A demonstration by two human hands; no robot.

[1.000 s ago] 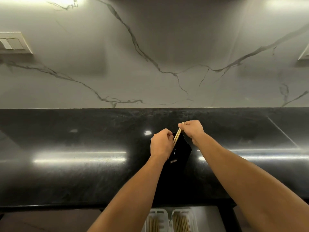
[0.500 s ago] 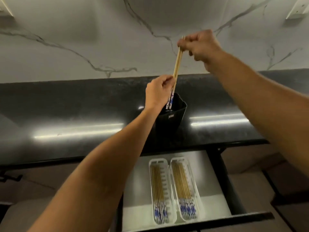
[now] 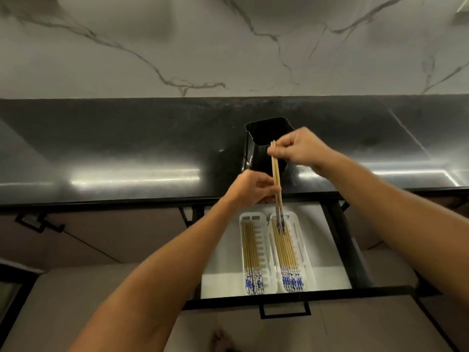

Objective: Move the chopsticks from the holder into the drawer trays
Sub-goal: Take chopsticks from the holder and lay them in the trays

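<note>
Here, left hand (image 3: 250, 190) and right hand (image 3: 300, 148) pinch the chopsticks (image 3: 275, 171) over the right-side tray (image 3: 303, 247).

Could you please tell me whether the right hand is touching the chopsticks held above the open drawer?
Touching. The head view shows the right hand pinching the top end of the chopsticks, its fingertips closed on them with no gap.

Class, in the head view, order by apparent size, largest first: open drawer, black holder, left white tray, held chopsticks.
1. open drawer
2. black holder and left white tray: about alike, holder farther, unranked
3. held chopsticks
</note>
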